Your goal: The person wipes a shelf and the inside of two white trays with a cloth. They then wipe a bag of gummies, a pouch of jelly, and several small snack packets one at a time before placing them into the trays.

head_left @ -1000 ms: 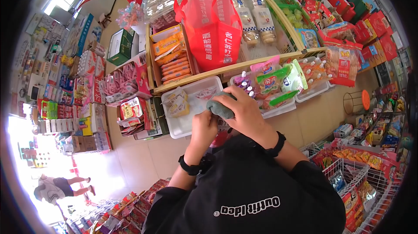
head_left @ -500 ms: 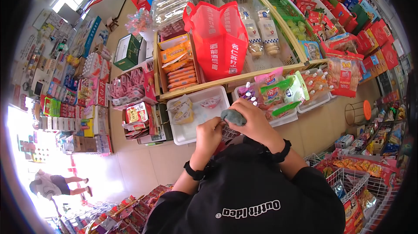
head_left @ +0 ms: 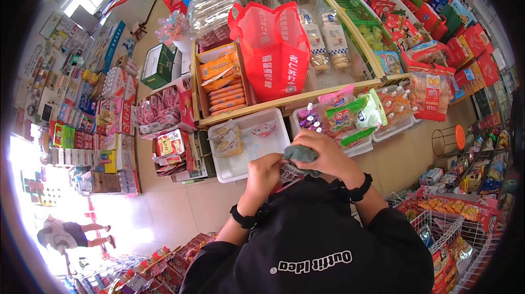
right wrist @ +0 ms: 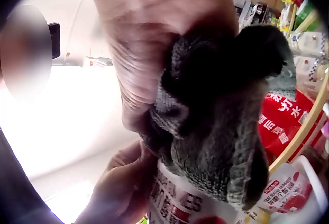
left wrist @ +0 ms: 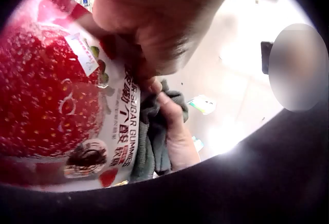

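Note:
Between both hands, close to the chest, is a bag of sour sugar gummies (left wrist: 56, 95) with a large red strawberry-like print. My left hand (head_left: 263, 172) pinches the bag's edge. In my right hand (head_left: 322, 154) is a bunched dark grey-green cloth (head_left: 301, 154), gripped against the bag's white printed face. The right wrist view shows the cloth (right wrist: 216, 131) folded over the bag (right wrist: 180, 203), with the left hand (right wrist: 121, 188) beside it. Just beyond the hands, a white tray (head_left: 246, 169) holds a yellowish packet (head_left: 228, 143) and a small pink-and-white packet (head_left: 264, 128).
A red shopping bag (head_left: 270, 53) stands on the wooden-framed display behind the tray. Right of the tray are white bins with pouches (head_left: 342, 111) and purple-capped drinks (head_left: 310, 119). A box of orange packets (head_left: 224, 80) sits left of the bag. Wire baskets (head_left: 443, 228) stand at the lower right.
The head view has shifted slightly, so the display sits further right and lower. Both hands have come a little towards the chest, the cloth has turned, and more of the gummies bag shows beneath it.

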